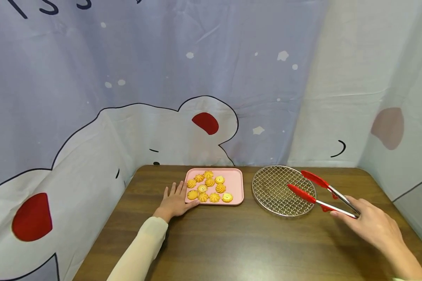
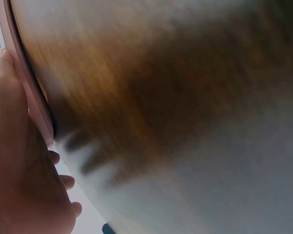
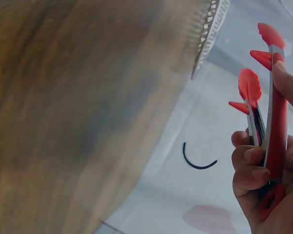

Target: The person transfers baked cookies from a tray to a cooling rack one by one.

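A pink tray (image 1: 236, 185) bears several golden cookies (image 1: 214, 197), piped swirls and rosettes, gathered on its left and middle. My left hand (image 1: 176, 203) rests at the tray's left edge, fingers straight and spread, thumb along the front corner. In the left wrist view the thumb lies against the pink rim (image 2: 33, 97). My right hand (image 1: 374, 222) grips a pair of tongs (image 1: 341, 210) with red tips, its fingers curled round the handles in the right wrist view. The tongs' arms stand apart with nothing between the tips, over the right side of a round wire rack (image 1: 279, 191).
The tray and rack sit side by side near the back edge of a brown wooden table (image 1: 228, 242). Behind and at the sides hangs a printed cloth (image 1: 260, 86) with cartoon bears.
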### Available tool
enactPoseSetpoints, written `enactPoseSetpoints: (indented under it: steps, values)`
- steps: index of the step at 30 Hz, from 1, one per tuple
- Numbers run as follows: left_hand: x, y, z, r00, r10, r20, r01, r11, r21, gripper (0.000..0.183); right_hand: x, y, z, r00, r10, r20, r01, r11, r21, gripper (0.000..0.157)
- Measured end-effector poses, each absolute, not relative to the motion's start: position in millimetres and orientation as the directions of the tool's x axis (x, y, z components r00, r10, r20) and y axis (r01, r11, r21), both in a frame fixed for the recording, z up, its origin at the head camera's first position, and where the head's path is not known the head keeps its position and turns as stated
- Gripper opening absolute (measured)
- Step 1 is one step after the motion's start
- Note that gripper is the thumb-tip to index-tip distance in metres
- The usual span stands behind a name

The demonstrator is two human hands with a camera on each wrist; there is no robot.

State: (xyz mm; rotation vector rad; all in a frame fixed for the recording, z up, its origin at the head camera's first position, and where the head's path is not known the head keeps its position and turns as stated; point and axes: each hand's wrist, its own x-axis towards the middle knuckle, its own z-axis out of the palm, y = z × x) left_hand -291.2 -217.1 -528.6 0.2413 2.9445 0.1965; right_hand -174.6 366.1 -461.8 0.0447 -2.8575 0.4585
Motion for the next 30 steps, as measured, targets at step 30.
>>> enactPoseSetpoints:
  steps: [30]
  values:
    - [-300.4, -221.2, -542.7, -0.968, 0.157, -0.195, 0.127, 0.979, 0.158, 0.112, -188.9, 303.0, -451.0, -0.915, -0.223, 0.336, -0.302, 0.931, -0.203, 0.071]
